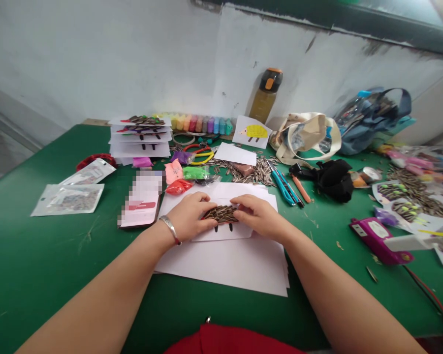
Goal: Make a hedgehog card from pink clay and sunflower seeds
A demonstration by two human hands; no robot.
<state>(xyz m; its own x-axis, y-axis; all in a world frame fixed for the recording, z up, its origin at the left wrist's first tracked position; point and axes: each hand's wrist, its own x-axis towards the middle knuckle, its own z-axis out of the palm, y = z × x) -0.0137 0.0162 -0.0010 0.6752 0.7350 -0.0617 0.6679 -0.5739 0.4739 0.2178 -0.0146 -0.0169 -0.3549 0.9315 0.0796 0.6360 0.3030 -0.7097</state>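
Seeds with dark and pale stripes, laid closely in an oval patch (221,213), sit on a small white paper card (221,235) between the person's two bare hands. The left hand (194,216) curves around the patch's left end, thumb at its lower edge and bent fingers above, with a narrow gap between them. The right hand (262,216) bends over the opposite end, its fingertips at the seeds. Whether either hand grips, presses or merely rests cannot be told. Meeting the patch from both sides probably keeps the seeds together and the card from sliding.

Two short dark leg-like marks (231,227) show below the patch, left uncovered by the fingers. Under the card lies a stack of larger white paper sheets (229,263), which likely gives a flat, clean rest above the green tabletop (59,275).

Just beyond the sheets, a loose heap of striped seeds (262,172) and soft lumps in clear wrapping, one bright green (195,172) and one red (178,186), seem placed for easy reach. A white card with a yellow hedgehog-like drawing (254,132) leans near the wall, face outward, perhaps so that it can be seen from the seat.
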